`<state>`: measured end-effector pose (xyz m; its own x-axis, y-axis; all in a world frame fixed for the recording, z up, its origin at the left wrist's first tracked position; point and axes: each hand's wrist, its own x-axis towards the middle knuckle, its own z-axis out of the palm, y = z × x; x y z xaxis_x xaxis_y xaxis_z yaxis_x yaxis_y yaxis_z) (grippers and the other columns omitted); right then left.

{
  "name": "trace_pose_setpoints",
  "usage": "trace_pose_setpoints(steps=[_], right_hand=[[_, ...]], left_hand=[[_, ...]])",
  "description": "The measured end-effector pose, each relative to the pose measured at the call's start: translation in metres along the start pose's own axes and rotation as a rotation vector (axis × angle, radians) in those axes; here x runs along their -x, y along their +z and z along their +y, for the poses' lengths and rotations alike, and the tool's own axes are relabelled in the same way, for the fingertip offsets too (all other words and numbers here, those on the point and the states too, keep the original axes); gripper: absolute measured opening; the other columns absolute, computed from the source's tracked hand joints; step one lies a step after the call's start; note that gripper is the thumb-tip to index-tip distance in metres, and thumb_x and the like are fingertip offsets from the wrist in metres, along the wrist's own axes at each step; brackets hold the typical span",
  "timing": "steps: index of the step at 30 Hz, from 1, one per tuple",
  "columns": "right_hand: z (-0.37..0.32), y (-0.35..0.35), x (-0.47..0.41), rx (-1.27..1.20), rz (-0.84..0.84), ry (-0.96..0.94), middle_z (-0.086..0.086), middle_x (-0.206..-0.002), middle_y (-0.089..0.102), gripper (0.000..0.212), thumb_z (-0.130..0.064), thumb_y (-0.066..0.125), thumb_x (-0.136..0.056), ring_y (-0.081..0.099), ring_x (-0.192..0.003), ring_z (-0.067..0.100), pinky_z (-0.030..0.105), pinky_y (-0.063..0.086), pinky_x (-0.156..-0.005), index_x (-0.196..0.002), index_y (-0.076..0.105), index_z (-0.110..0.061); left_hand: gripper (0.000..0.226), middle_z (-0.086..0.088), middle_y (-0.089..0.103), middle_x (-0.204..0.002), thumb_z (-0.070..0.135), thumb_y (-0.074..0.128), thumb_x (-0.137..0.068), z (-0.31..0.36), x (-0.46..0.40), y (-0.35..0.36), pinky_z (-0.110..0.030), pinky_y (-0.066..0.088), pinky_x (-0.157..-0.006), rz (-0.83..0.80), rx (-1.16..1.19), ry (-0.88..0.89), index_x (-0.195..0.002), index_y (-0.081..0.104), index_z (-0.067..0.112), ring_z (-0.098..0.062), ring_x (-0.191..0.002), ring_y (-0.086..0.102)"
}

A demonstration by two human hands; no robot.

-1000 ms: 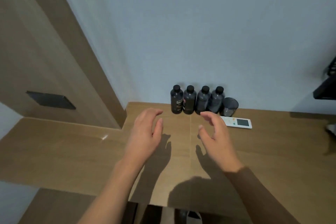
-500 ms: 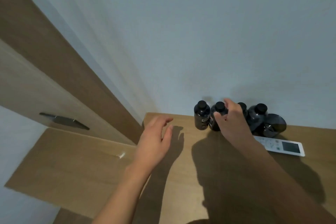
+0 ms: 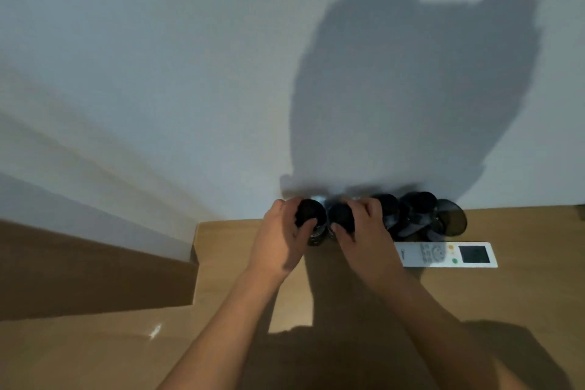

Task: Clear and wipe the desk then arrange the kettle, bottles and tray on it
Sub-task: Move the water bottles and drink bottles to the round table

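Observation:
Several dark bottles with black caps stand in a row against the wall at the back of the wooden desk (image 3: 506, 294). My left hand (image 3: 280, 244) is wrapped around the leftmost bottle (image 3: 311, 215). My right hand (image 3: 367, 237) grips the second bottle (image 3: 342, 215) beside it. Two more bottles (image 3: 389, 209) (image 3: 422, 204) stand to the right, untouched. A dark glass (image 3: 452, 222) stands at the right end of the row.
A white remote control (image 3: 449, 254) lies on the desk just in front of the bottles, right of my right hand. A brown wooden panel (image 3: 95, 269) rises at the left. The pale wall runs directly behind the bottles.
Both hands have reached forward to the row and closed on the two left bottles. The camera has moved in close over the desk's back edge.

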<state>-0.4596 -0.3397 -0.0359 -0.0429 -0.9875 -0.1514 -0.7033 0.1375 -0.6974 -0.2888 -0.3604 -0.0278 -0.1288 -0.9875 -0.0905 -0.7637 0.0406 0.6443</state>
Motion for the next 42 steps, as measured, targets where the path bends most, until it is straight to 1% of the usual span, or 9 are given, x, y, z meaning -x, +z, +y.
trace_pose_setpoints(steps=[5,11,16,25,28,32,35,38,42], right_hand=[[0.003,-0.001,-0.001,-0.038,0.037,-0.057,-0.005,-0.122,0.034,0.035,-0.032,0.062,-0.096,0.052,-0.093,0.01,0.032,0.052,-0.088,-0.125,0.053,-0.015],[-0.008,-0.018,0.02,-0.085,0.173,-0.204,-0.009,-0.112,0.035,0.036,-0.043,0.059,-0.094,0.049,-0.093,0.01,0.019,0.042,-0.083,-0.114,0.057,-0.013],[-0.037,-0.049,0.054,-0.341,0.224,-0.281,-0.008,-0.123,0.039,0.043,-0.053,0.048,-0.096,0.042,-0.113,0.002,0.011,0.032,-0.098,-0.123,0.046,-0.02],[-0.074,-0.097,0.133,-0.86,0.431,-0.211,-0.011,-0.091,0.062,0.016,-0.044,0.064,-0.091,0.059,-0.084,0.004,0.026,0.047,-0.081,-0.099,0.052,-0.037],[-0.069,-0.109,0.17,-0.838,0.472,-0.241,-0.016,-0.087,0.062,0.017,-0.046,0.065,-0.09,0.059,-0.082,0.003,0.02,0.047,-0.077,-0.097,0.052,-0.036],[-0.053,-0.129,0.227,-0.766,0.591,-0.255,-0.006,-0.09,0.062,0.023,-0.043,0.063,-0.088,0.058,-0.077,-0.003,0.006,0.043,-0.068,-0.1,0.056,-0.025],[-0.039,-0.139,0.269,-0.672,0.686,-0.185,-0.01,-0.086,0.061,0.014,-0.032,0.065,-0.091,0.058,-0.077,-0.004,0.006,0.043,-0.067,-0.098,0.056,-0.024],[-0.02,-0.151,0.314,-0.572,0.824,-0.155,-0.011,-0.089,0.063,0.024,-0.043,0.066,-0.089,0.06,-0.085,0.002,0.013,0.047,-0.073,-0.102,0.059,-0.024],[0.01,-0.176,0.377,-0.518,0.99,-0.073,-0.017,-0.091,0.064,0.018,-0.045,0.061,-0.089,0.063,-0.085,0.006,0.018,0.049,-0.075,-0.099,0.056,-0.03]], left_hand=[[0.021,0.005,0.049,-0.103,0.033,0.065,-0.095,-0.017,0.006,-0.004,-0.032,0.047,-0.08,-0.019,0.02,0.11,-0.111,0.059,0.021,-0.013,-0.095,0.05],[0.033,0.012,0.048,-0.121,0.041,0.059,-0.091,-0.017,0.044,-0.017,-0.033,0.047,-0.102,0.16,0.25,0.064,-0.119,0.057,0.023,-0.005,-0.118,0.051],[0.041,0.023,0.059,-0.12,0.043,0.055,-0.095,0.027,0.089,-0.045,-0.011,0.046,-0.085,0.397,0.432,0.081,-0.131,0.053,0.024,-0.002,-0.105,0.061],[0.018,-0.002,0.067,-0.108,0.04,0.051,-0.097,0.109,0.161,-0.092,-0.034,0.053,-0.089,0.716,0.618,0.316,-0.112,0.05,0.031,-0.021,-0.104,0.067],[0.013,0.005,0.068,-0.103,0.043,0.054,-0.094,0.119,0.182,-0.083,-0.034,0.053,-0.086,0.691,0.649,0.319,-0.107,0.052,0.042,-0.022,-0.1,0.067],[0.02,0.006,0.068,-0.099,0.042,0.054,-0.091,0.137,0.205,-0.062,-0.021,0.049,-0.082,0.606,0.703,0.356,-0.105,0.054,0.029,-0.009,-0.093,0.065],[0.024,-0.001,0.068,-0.097,0.041,0.055,-0.092,0.151,0.217,-0.048,-0.022,0.05,-0.079,0.466,0.722,0.446,-0.106,0.055,0.021,-0.013,-0.09,0.064],[0.028,-0.009,0.066,-0.097,0.041,0.056,-0.092,0.171,0.231,-0.032,-0.025,0.05,-0.079,0.344,0.742,0.525,-0.107,0.056,0.016,-0.019,-0.09,0.063],[0.015,-0.008,0.067,-0.097,0.039,0.055,-0.093,0.22,0.254,0.006,-0.027,0.05,-0.081,0.19,0.81,0.619,-0.103,0.056,0.027,-0.016,-0.091,0.064]])
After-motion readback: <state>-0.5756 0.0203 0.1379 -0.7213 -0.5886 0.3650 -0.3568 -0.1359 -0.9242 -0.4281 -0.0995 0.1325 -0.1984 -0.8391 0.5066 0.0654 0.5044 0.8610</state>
